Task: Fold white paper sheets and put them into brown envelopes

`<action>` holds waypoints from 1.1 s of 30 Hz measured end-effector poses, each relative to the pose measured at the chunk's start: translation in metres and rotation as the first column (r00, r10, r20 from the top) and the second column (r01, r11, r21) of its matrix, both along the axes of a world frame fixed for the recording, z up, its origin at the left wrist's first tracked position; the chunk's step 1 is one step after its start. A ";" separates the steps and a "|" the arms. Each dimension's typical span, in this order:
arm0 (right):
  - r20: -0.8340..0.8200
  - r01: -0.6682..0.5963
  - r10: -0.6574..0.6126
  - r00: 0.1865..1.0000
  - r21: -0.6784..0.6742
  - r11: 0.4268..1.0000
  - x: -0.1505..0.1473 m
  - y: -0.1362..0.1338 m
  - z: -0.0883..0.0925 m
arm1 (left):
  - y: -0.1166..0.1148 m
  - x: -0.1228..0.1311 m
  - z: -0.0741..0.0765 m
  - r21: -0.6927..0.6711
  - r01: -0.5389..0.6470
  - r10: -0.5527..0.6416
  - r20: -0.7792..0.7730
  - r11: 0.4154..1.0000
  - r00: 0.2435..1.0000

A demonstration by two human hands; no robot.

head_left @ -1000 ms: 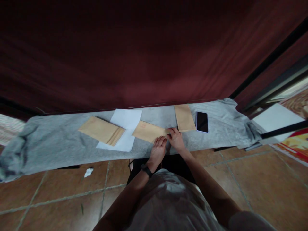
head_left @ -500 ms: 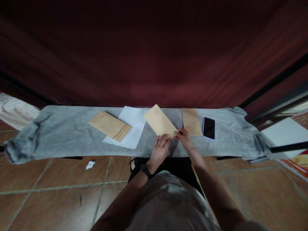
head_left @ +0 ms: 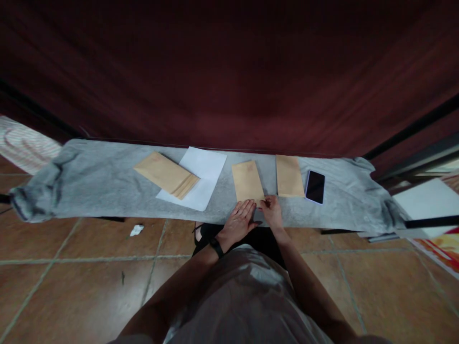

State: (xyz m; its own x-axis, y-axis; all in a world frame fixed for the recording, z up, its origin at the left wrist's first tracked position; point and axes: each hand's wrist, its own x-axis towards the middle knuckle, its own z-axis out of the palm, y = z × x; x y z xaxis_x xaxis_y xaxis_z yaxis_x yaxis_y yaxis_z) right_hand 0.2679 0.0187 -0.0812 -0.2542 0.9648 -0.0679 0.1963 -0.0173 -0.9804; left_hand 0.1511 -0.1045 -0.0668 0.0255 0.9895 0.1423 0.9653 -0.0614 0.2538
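A tan paper envelope [head_left: 247, 180] lies nearly upright on the grey cloth in front of me. My left hand [head_left: 238, 222] rests flat across its near end, fingers stretched out and pressing on the paper. At the near right corner, the bent fingers of my right hand [head_left: 271, 212] pinch the envelope's edge. The near edge is partly covered by my hands. To the right is another tan envelope [head_left: 289, 176], lying apart from both hands. On the left, a stack of tan envelopes [head_left: 167, 174] sits partly over a white sheet of paper [head_left: 207, 162].
The grey cloth [head_left: 103, 186] covers a narrow bench or table against a dark red panel [head_left: 229, 95]. A phone [head_left: 315, 187] lies right of the second envelope. White board [head_left: 426, 203] stands at the far right. A crumpled white scrap [head_left: 136, 230] is on the tiled floor.
The envelope under my hands has turned from a slant to nearly straight and lies flatter. My left hand has flattened on its near end. The view has shifted slightly.
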 end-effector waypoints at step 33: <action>0.802 -0.693 0.038 0.596 0.490 0.528 0.051 -0.027 -0.007 | -0.036 -0.036 0.012 -0.066 -0.014 0.008 -0.086 0.998 0.996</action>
